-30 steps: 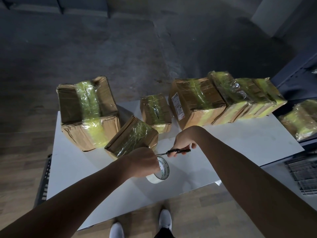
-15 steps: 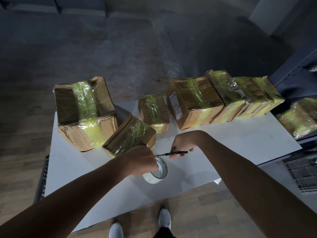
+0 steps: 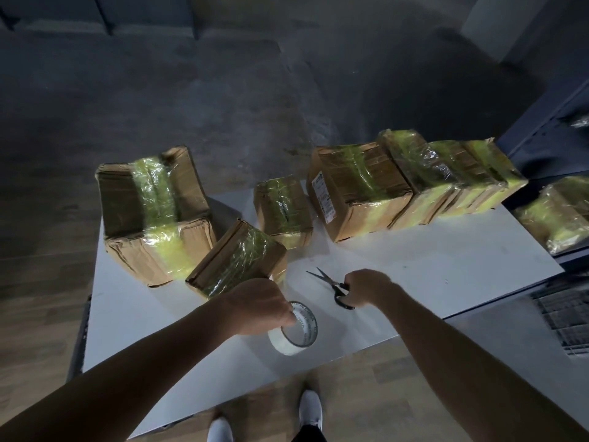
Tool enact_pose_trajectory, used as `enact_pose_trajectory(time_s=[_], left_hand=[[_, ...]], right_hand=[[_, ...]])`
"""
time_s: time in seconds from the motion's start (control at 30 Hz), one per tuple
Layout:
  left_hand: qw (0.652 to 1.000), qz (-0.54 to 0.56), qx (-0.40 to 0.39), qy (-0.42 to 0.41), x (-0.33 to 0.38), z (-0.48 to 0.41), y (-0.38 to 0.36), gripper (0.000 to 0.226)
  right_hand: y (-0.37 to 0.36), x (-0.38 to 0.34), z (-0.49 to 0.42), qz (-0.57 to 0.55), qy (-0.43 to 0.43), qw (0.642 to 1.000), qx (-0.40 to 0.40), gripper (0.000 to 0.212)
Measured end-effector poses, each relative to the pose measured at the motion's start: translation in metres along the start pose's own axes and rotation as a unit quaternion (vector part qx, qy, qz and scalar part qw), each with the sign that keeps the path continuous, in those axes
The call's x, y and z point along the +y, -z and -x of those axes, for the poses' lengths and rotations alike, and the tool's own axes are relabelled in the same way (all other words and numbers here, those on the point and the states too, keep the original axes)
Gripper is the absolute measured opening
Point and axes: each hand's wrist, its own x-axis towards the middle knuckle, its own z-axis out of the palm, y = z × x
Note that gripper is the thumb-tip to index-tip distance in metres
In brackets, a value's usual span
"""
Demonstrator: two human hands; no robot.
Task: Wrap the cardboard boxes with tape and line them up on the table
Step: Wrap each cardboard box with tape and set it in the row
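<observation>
Pretty far along I reckon: all boxes (image 3: pixel 360 186) in view wear tape, with a row upper right on the tabletop (image 3: pixel 430 266). The angled box (image 3: pixel 237 260) at centre needs lining up, the left hand (image 3: pixel 258 306) has its grip round the tape roll (image 3: pixel 294 330), and the right hand (image 3: pixel 366 287) holds the scissors (image 3: pixel 334 287)

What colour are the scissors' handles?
Black; the scissors show best in the head view, at the right hand.

We count seven tape-wrapped cardboard boxes (image 3: pixel 357 186) on the white table (image 3: pixel 446 260), an eighth box (image 3: pixel 557 215) past its right edge, one roll of clear tape (image 3: pixel 294 333), one pair of scissors (image 3: pixel 333 283), two hands, the left hand (image 3: pixel 258 306) and the right hand (image 3: pixel 369 287), and two white shoes (image 3: pixel 310 406).
</observation>
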Motion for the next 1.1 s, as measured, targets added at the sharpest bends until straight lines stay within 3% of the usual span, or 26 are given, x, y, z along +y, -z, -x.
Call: enact_pose_trajectory(time_s=[0.17, 0.33, 0.53, 0.67, 0.73, 0.83, 0.87, 0.97, 1.1], left_hand=[[1.0, -0.005, 0.003, -0.001, -0.002, 0.001, -0.005, 0.029], [1.0, -0.02, -0.011, 0.016, -0.005, 0.0, -0.007, 0.019], [0.999, -0.014, -0.03, 0.025, -0.006, -0.001, -0.007, 0.017], [0.999, -0.015, -0.03, 0.036, -0.007, -0.005, -0.007, 0.024], [0.998, -0.014, -0.036, 0.046, -0.006, -0.007, -0.009, 0.02], [0.997, -0.009, -0.039, 0.063, -0.006, -0.006, -0.006, 0.014], [0.997, -0.004, -0.037, 0.066, -0.006, -0.005, -0.006, 0.013], [0.997, 0.003, -0.039, 0.069, -0.004, -0.007, -0.007, 0.011], [0.994, 0.042, -0.01, 0.099, 0.002, -0.009, -0.007, 0.024]], right_hand=[[-0.032, -0.025, -0.002, 0.025, 0.009, 0.993, 0.118, 0.043], [-0.041, -0.035, -0.011, -0.04, -0.021, 0.991, 0.129, 0.043], [-0.041, -0.039, -0.013, -0.101, 0.017, 0.989, 0.105, 0.045], [-0.036, -0.039, -0.006, -0.1, 0.051, 0.981, 0.156, 0.029], [-0.03, -0.042, -0.001, -0.173, 0.054, 0.965, 0.187, 0.023], [-0.018, -0.046, 0.008, -0.36, 0.075, 0.924, 0.106, 0.037], [-0.016, -0.047, 0.013, -0.376, 0.097, 0.918, 0.083, 0.037], [-0.016, -0.046, 0.02, -0.328, 0.135, 0.932, 0.075, 0.017], [-0.012, -0.041, 0.016, -0.335, 0.083, 0.934, 0.094, 0.009]])
